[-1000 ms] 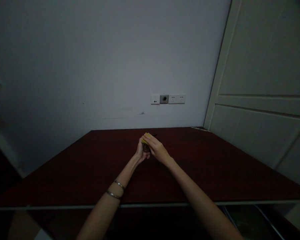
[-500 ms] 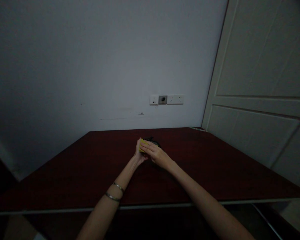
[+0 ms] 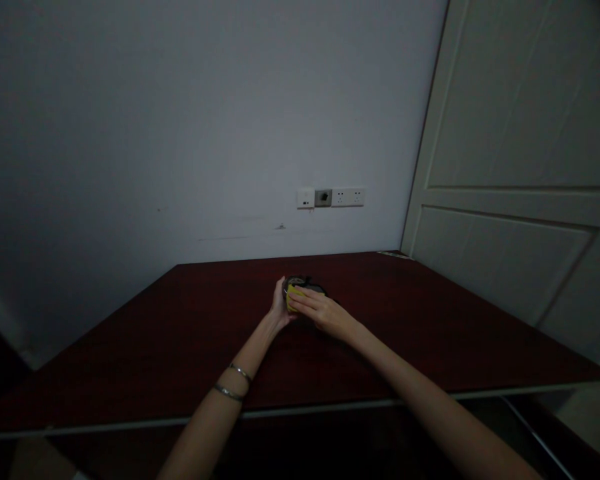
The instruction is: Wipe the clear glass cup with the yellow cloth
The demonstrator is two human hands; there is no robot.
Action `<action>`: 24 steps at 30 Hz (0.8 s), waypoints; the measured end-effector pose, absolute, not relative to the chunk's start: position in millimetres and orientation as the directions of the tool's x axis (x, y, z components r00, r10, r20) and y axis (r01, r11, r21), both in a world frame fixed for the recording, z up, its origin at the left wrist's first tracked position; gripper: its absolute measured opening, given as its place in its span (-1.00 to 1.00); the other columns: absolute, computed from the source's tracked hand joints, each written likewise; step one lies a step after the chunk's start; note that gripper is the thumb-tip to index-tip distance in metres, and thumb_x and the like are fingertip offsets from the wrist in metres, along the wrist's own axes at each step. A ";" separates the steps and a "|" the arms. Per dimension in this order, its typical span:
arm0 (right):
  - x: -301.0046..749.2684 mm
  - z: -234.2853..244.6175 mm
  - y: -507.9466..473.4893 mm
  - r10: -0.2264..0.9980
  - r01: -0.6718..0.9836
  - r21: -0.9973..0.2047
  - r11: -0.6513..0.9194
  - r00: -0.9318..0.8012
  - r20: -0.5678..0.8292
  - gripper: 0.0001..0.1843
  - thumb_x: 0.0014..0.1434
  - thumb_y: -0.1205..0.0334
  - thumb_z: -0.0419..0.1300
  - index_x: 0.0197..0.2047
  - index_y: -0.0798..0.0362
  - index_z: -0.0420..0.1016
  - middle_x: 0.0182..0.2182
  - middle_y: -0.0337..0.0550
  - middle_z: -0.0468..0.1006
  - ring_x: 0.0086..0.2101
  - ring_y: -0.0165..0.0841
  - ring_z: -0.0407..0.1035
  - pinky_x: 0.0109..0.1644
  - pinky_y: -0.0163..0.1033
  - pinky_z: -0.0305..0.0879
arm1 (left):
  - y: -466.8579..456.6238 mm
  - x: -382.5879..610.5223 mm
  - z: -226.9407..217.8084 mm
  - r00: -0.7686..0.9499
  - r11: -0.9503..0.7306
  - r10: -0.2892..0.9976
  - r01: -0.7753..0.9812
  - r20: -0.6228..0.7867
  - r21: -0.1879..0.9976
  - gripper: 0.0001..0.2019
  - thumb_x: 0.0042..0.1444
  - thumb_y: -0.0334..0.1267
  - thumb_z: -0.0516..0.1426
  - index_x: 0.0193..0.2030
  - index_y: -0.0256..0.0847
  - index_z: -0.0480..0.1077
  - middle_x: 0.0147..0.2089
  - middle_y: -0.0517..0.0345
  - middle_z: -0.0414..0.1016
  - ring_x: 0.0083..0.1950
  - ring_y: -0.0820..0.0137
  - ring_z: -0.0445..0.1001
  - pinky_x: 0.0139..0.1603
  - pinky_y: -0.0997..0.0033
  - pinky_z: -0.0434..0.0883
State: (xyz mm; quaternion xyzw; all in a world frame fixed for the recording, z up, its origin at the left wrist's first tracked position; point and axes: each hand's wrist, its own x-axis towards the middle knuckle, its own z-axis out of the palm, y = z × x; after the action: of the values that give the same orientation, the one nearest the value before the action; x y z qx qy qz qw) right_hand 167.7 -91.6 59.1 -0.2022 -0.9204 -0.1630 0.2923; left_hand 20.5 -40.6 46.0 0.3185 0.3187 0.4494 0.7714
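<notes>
A dark, rounded object (image 3: 314,287) with a greyish top and a black strap-like part lies at the middle of the table; the dim light and my hands hide its exact kind. My left hand (image 3: 279,308) is curled around its left end. My right hand (image 3: 325,313) presses a yellow cloth (image 3: 294,300) against the near left side of the object, fingers laid over the cloth. Whether the yellow piece is thin cloth or a sponge is hard to make out.
The dark red table (image 3: 180,360) has a pale front edge below my forearms. Behind it rises a pale wall (image 3: 230,133) with sockets (image 3: 347,197). A panelled white door (image 3: 520,160) stands along the right side.
My right hand and the yellow cloth have moved slightly right, away from my left palm, so more of the dark object's left end shows. The camera view has shifted a little.
</notes>
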 end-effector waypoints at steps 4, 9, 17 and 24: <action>175.4 61.4 -96.9 0.290 0.475 0.184 0.860 -0.754 0.590 -0.53 0.19 0.48 -0.14 0.17 0.08 0.11 0.13 -0.06 0.23 0.20 -0.33 -0.13 0.19 -0.05 0.09 | -39.5 20.3 43.9 0.392 0.403 0.891 -0.449 -0.230 0.797 -0.45 -0.12 0.26 -0.06 -0.58 -0.28 0.27 -0.78 0.23 0.18 -0.82 0.57 0.06 -0.81 0.61 -0.15; 189.6 57.0 -96.7 0.295 0.481 0.197 0.854 -0.760 0.579 -0.54 0.20 0.46 -0.14 0.17 0.10 0.10 0.13 -0.05 0.22 0.21 -0.33 -0.16 0.20 -0.05 0.07 | -40.3 20.1 45.6 0.360 0.380 0.904 -0.437 -0.228 0.815 -0.45 -0.11 0.26 -0.10 -0.63 -0.26 0.25 -0.81 0.24 0.14 -0.84 0.59 -0.02 -0.82 0.61 -0.16; 202.0 48.1 -96.1 0.315 0.511 0.176 0.841 -0.728 0.609 -0.47 0.15 0.54 -0.16 0.19 0.07 0.07 0.13 -0.08 0.22 0.21 -0.34 -0.17 0.19 -0.04 0.08 | -40.6 19.0 44.9 0.472 0.404 0.861 -0.406 -0.190 0.819 -0.42 -0.11 0.28 -0.13 -0.58 -0.28 0.28 -0.78 0.23 0.18 -0.85 0.62 -0.07 -0.85 0.60 -0.15; 213.7 42.1 -97.2 0.370 0.536 0.054 0.843 -0.649 0.665 -0.38 0.06 0.59 -0.10 0.19 0.03 0.06 0.14 -0.09 0.21 0.20 -0.30 -0.12 0.18 0.02 0.09 | -39.2 16.6 43.5 0.605 0.403 0.784 -0.324 -0.140 0.856 -0.33 -0.12 0.32 -0.19 -0.48 -0.34 0.33 -0.67 0.09 0.32 -0.83 0.65 -0.07 -0.84 0.61 -0.15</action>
State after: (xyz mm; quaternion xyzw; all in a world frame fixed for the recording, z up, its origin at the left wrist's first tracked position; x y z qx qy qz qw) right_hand 213.7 -97.2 42.1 -0.2516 -0.8995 -0.1240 0.3350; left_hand 16.6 -39.2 43.5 0.4197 0.2741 0.3498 0.7914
